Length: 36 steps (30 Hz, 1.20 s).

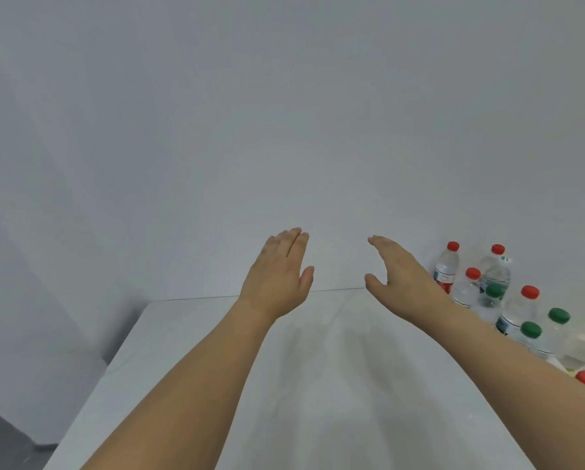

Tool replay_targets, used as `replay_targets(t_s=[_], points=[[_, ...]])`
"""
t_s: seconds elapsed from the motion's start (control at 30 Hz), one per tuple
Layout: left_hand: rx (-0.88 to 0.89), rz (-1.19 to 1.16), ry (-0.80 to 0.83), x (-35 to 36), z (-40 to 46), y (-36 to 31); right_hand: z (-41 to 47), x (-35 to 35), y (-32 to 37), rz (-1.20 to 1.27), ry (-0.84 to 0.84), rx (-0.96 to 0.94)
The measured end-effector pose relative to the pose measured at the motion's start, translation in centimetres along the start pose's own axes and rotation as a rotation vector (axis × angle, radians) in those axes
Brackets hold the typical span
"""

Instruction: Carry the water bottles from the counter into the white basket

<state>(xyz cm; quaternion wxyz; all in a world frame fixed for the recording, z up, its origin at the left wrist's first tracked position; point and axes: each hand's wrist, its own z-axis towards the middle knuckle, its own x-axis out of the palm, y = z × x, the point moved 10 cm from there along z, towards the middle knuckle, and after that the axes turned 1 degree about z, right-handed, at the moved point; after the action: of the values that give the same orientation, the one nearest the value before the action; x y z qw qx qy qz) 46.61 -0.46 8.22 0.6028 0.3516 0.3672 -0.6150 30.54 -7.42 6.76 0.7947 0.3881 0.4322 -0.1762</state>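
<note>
Both bare forearms reach forward over a white worktop [318, 385] that meets a plain white wall [284, 113]. The left hand [279, 276] and right hand [398, 269] hover apart, fingers straight and together, thumbs spread, holding nothing. Right of the right hand, clear water bottles [494, 293] stand clustered upright on the worktop, some with red caps [453, 246], some with green caps [531, 329].

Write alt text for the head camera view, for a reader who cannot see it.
Two bare arms reach forward over a white counter, the left hand and right hand open and holding nothing. A cluster of clear water bottles with red and green caps stands at the counter's right, against a plain white wall. No basket is visible.
</note>
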Motion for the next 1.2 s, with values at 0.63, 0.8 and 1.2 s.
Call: replay_targets(t_s=[0.63, 0.8, 1.2], points=[[-0.281, -0.148, 0.295, 12.4, 1.8, -21.3, -4.5, -5.8, -25.7, -0.157, 0.440, 0.129], [-0.319, -0.245, 0.487, 18.0, 1.3, -26.9, -6.4, -5.5, -33.3, -0.348, 0.671, 0.245], [-0.307, -0.366, 0.744, 29.3, 1.5, -39.6, -12.3, -2.6, -44.8, -0.554, 1.057, 0.286]])
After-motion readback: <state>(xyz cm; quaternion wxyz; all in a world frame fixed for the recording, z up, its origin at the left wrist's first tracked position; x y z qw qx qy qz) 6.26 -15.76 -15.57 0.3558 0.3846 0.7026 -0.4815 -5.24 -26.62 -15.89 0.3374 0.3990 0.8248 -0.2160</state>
